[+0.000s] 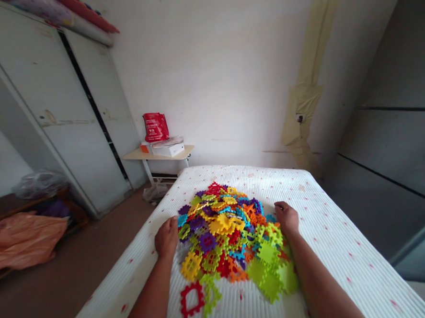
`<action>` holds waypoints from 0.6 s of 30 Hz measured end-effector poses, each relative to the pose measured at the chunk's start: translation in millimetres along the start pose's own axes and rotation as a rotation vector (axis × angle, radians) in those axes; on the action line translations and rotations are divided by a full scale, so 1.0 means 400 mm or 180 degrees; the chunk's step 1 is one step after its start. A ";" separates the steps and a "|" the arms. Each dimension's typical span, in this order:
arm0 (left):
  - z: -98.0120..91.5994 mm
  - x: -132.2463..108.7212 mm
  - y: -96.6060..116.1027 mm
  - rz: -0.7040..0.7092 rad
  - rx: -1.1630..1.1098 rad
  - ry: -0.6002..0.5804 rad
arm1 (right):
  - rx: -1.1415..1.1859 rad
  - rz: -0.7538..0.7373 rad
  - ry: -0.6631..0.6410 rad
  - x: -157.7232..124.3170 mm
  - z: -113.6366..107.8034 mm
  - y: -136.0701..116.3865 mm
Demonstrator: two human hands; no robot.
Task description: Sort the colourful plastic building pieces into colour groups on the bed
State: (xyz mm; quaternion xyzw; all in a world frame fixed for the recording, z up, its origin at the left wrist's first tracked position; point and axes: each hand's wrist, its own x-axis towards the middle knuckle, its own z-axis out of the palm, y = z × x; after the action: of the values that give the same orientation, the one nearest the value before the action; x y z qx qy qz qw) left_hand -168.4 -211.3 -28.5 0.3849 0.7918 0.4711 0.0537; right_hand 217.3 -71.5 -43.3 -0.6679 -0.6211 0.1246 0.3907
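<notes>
A heap of colourful plastic interlocking puzzle tiles (222,225) lies on a white mattress (333,247) with small red marks. My left hand (167,237) is curled into a fist at the heap's left side, close to a light blue tile (182,220). On the other side, my right hand (287,217) is also closed, with its knuckles beside the orange and blue tiles. No tile shows in either hand. Flat green tiles (270,275) lie near my right forearm. A red frame-shaped tile (192,299) and a green one (210,293) lie at the near edge.
Behind the bed, a small table (135,155) holds a red bag (155,127) and a white box (168,149). Grey cabinets (50,92) stand at the left, and a dark grey wardrobe (389,167) rises at the right. An orange sheet (23,237) lies at far left.
</notes>
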 end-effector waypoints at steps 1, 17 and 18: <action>0.005 -0.004 0.009 0.0037 -0.0001 -0.0063 | 0.0067 0.0011 -0.0052 -0.001 0.004 -0.006; 0.071 0.101 -0.035 -0.0242 -0.1454 0.0480 | 0.1149 -0.1457 -0.0654 -0.102 -0.124 -0.233; 0.075 0.105 -0.038 -0.0283 -0.1551 0.0507 | 0.0952 -0.1847 -0.0837 -0.129 -0.118 -0.279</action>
State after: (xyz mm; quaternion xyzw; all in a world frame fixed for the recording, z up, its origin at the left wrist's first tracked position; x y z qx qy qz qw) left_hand -192.7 -166.3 -45.4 0.2871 0.6729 0.6739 0.1031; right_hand 156.0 -145.2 47.1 -0.3771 -0.8049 0.1829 0.4200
